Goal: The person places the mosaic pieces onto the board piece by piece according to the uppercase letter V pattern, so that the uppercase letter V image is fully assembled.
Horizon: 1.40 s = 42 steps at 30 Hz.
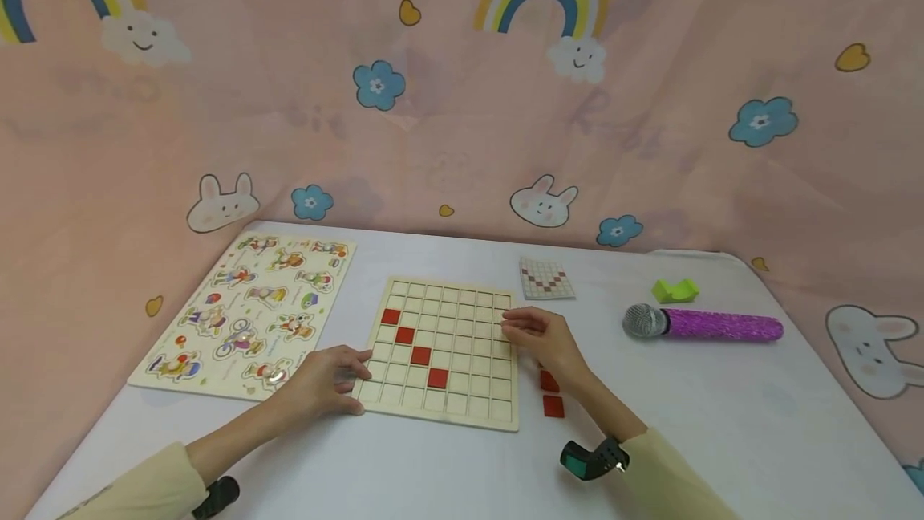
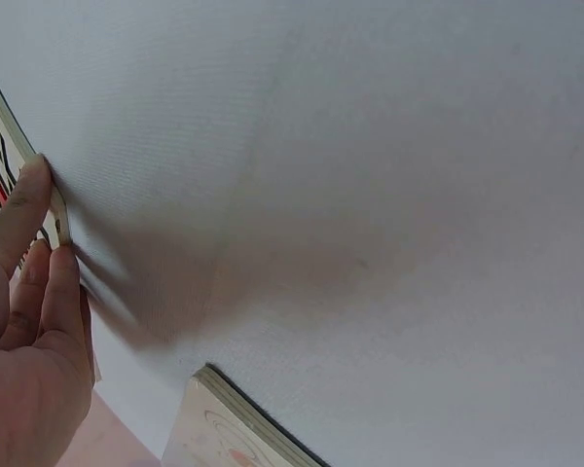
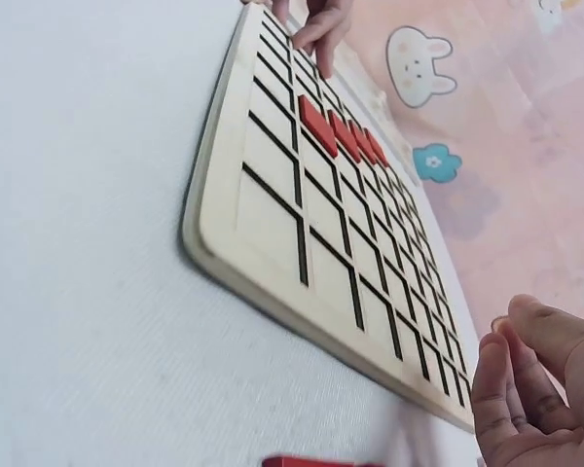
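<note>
A cream wooden grid board (image 1: 476, 422) lies on the table with red square tiles (image 1: 420, 355) set diagonally in its left half. At the board's front-left corner, my left hand (image 1: 325, 379) grips the edge; the left wrist view shows thumb and fingers on either side of the corner. My right hand (image 1: 545, 339) is at the board's right edge, fingers bent. In the right wrist view its thumb and fingertips (image 3: 530, 316) come together, and whether anything is between them is hidden. Loose red tiles (image 1: 553, 406) lie below that hand.
A small pattern card (image 1: 546, 279) with a V of red squares lies behind the board. To the left is a picture puzzle board (image 1: 245, 335). A purple microphone (image 1: 722, 325) and a lime-green curved piece (image 1: 675, 290) lie on the right. A printed pink cloth hangs behind.
</note>
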Each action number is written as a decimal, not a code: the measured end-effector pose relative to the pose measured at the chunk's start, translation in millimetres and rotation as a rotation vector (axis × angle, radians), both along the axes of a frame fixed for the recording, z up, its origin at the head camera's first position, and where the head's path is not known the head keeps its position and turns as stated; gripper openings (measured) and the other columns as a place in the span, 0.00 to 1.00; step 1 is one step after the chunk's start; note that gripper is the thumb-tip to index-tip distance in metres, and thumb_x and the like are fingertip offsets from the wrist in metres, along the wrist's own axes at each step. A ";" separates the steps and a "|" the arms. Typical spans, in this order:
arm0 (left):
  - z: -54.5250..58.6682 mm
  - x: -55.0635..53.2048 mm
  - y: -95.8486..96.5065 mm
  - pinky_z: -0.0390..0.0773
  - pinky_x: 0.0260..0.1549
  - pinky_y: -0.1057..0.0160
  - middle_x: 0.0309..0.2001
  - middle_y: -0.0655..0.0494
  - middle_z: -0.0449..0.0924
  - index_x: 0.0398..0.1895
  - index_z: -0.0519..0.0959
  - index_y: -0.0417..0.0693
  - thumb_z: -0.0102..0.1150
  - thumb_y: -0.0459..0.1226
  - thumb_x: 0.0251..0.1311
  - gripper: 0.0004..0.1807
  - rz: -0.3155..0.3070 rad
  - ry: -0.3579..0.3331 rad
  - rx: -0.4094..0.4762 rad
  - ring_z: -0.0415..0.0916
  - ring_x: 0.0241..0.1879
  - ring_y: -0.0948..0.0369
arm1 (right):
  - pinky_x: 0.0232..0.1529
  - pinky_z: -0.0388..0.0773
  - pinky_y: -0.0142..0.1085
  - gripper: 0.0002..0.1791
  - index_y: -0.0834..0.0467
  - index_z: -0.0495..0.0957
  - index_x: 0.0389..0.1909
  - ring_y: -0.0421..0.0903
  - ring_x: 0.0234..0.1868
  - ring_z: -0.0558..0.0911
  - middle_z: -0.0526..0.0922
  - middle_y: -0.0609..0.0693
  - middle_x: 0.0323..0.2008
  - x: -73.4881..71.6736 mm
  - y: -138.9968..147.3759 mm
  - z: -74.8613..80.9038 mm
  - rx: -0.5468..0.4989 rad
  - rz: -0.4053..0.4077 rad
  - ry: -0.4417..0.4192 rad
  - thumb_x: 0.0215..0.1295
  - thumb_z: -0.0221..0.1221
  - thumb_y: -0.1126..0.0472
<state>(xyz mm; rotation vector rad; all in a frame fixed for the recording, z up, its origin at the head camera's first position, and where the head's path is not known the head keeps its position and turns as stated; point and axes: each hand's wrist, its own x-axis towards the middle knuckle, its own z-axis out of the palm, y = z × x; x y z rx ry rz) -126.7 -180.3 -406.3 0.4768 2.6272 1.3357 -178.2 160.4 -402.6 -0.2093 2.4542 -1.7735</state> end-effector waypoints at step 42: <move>0.7 -0.6 -3.0 0.83 0.43 0.68 0.53 0.37 0.77 0.34 0.80 0.38 0.77 0.25 0.31 0.21 -0.040 0.008 0.022 0.72 0.56 0.39 | 0.34 0.83 0.27 0.19 0.61 0.80 0.46 0.37 0.32 0.78 0.83 0.49 0.38 82.2 75.9 -29.1 0.270 0.057 0.149 0.53 0.69 0.64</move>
